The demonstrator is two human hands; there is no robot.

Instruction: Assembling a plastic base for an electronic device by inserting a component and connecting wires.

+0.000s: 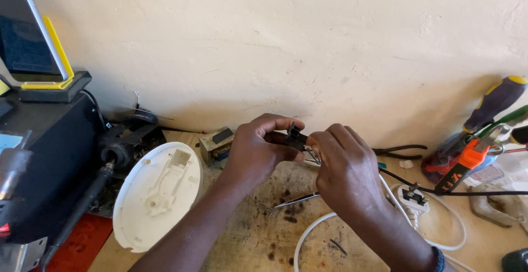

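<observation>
My left hand [254, 151] and my right hand [344, 167] meet above a stained wooden bench [258, 239], close to a cream wall. Between the fingertips of both hands sits a small black electrical part [295, 137] with thin wire leads hanging under it. Both hands pinch it, the left from the left side, the right from the right. Metal tweezers [297, 199] lie on the bench just below the hands.
A white oval plastic cover [157, 198] lies at the left beside a black machine [49, 167]. A small transformer [215, 144] sits behind the left hand. A white plug and cable [413, 200], pliers [399, 152] and a tub of screwdrivers [484, 140] are at the right.
</observation>
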